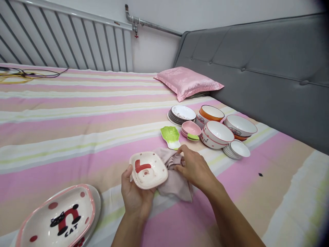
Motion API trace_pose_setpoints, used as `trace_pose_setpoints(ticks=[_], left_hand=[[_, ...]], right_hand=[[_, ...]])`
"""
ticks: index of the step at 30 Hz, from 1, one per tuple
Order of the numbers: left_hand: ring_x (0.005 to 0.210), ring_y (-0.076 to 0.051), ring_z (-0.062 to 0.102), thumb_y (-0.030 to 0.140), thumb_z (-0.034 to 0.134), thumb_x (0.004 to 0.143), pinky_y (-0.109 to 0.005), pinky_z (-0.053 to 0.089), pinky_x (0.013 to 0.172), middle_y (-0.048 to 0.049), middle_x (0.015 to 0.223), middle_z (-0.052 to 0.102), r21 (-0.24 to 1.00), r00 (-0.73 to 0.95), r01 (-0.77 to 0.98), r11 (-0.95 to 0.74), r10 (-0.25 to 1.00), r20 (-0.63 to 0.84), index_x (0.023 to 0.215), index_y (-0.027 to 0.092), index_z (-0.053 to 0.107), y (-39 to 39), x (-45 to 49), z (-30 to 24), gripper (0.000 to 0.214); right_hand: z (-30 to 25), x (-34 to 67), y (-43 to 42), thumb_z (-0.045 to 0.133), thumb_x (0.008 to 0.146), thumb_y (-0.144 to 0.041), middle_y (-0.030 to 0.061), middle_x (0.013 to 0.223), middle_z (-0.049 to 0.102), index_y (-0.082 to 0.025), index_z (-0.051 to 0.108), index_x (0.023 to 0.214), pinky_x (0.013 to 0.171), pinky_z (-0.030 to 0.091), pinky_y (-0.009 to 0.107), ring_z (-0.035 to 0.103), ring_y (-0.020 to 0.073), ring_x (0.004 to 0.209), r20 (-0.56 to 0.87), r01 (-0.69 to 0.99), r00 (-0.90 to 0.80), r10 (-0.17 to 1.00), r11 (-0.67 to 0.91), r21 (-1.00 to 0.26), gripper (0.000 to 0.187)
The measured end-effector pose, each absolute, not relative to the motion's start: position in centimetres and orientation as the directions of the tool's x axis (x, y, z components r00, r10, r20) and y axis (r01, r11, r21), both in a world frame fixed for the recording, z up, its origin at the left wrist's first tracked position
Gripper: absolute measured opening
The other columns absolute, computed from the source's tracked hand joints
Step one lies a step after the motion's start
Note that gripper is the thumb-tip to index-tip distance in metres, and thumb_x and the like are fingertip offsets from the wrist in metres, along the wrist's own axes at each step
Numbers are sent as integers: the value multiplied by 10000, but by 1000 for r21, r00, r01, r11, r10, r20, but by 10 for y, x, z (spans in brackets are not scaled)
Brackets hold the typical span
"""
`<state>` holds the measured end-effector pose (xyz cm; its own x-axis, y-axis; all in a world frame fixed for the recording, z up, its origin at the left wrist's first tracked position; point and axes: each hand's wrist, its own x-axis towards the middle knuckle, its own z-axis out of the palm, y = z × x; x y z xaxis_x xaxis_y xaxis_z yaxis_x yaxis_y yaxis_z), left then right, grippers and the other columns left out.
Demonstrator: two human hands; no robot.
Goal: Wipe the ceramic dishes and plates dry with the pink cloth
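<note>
My left hand [135, 197] holds a small square white dish [148, 170] with a red pattern, gripping it from below with the thumb on its near left rim. My right hand [191, 166] is closed on a crumpled beige cloth [174, 180] that lies on the striped bedsheet just right of the dish. The cloth touches the dish's right side.
A large cat-print dish [58, 216] sits at the near left. Beyond my hands lie a green leaf-shaped dish [170, 136], a pink bowl [191, 129], a stack of plates [182, 114], several bowls [218, 133] and small saucers [238, 149]. A pink pillow [187, 81] and grey headboard [257, 68] stand behind.
</note>
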<state>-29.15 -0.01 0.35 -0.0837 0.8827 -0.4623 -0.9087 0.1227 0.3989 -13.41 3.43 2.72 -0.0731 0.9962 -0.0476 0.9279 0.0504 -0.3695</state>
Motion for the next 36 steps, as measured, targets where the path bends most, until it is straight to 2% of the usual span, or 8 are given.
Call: trace_pose_setpoints(ticks=[7, 14, 16, 18, 21, 27, 32, 36], left_hand=[[884, -297, 625, 349, 524, 732, -455, 528, 688, -96, 903, 687, 411, -85, -902, 133, 879, -470, 1011, 179, 631, 0, -292, 2, 345], [830, -276, 637, 361, 507, 747, -437, 532, 666, -90, 878, 689, 429, -78, -891, 151, 878, -472, 993, 178, 640, 0, -291, 3, 334], [803, -264, 639, 359, 514, 744, -427, 533, 660, -83, 866, 687, 435, -84, -889, 146, 880, -468, 989, 180, 642, 0, -291, 2, 329], [780, -248, 637, 358, 532, 735, -412, 533, 662, -78, 870, 685, 446, -97, -885, 137, 881, -463, 982, 180, 647, 0, -290, 1, 325], [764, -224, 630, 362, 560, 717, -384, 531, 681, -67, 858, 685, 456, -124, -883, 112, 881, -456, 959, 176, 658, 0, -288, 1, 321], [796, -239, 623, 416, 545, 696, -400, 525, 694, -54, 805, 692, 425, -189, -905, -5, 900, -394, 887, 200, 680, -2, -289, 2, 319], [872, -267, 620, 479, 587, 641, -388, 514, 723, -44, 850, 705, 350, -164, -936, -32, 921, -353, 878, 237, 687, -7, -295, -1, 353], [845, -270, 636, 456, 625, 620, -408, 506, 761, -46, 844, 718, 344, -43, -936, 76, 945, -325, 861, 237, 702, -11, -298, -8, 334]], right_hand=[[10, -139, 43, 554, 723, -124, 44, 975, 588, -215, 572, 945, 589, 296, 250, 564, 181, 835, 0, 960, -58, 998, 56, -274, 241], [13, -130, 51, 473, 827, -252, 41, 760, 623, -211, 624, 789, 559, 265, 254, 538, 180, 748, 66, 947, -28, 997, 47, -318, 161], [19, -125, 51, 455, 847, -323, 16, 656, 580, -192, 596, 705, 542, 265, 241, 505, 152, 663, 77, 896, -68, 995, 95, -434, 239], [24, -120, 50, 445, 852, -405, -15, 571, 510, -176, 541, 621, 505, 253, 227, 446, 116, 553, 50, 726, -107, 993, 112, -679, 339], [34, -117, 46, 501, 813, -487, -33, 549, 498, -169, 529, 629, 494, 298, 214, 442, 98, 503, -92, 214, -181, 979, -52, -975, 368], [53, -114, 39, 619, 747, -462, -16, 603, 616, -209, 602, 714, 576, 446, 258, 598, 156, 608, -163, -477, -126, 978, -204, -855, 255], [59, -107, 41, 506, 781, -567, 13, 636, 643, -253, 628, 783, 630, 482, 306, 631, 216, 752, -135, -584, 3, 991, -108, -804, 338], [55, -112, 44, 592, 771, -450, 4, 589, 615, -219, 601, 715, 587, 467, 282, 611, 191, 664, -270, -597, -1, 963, -218, -772, 237]])
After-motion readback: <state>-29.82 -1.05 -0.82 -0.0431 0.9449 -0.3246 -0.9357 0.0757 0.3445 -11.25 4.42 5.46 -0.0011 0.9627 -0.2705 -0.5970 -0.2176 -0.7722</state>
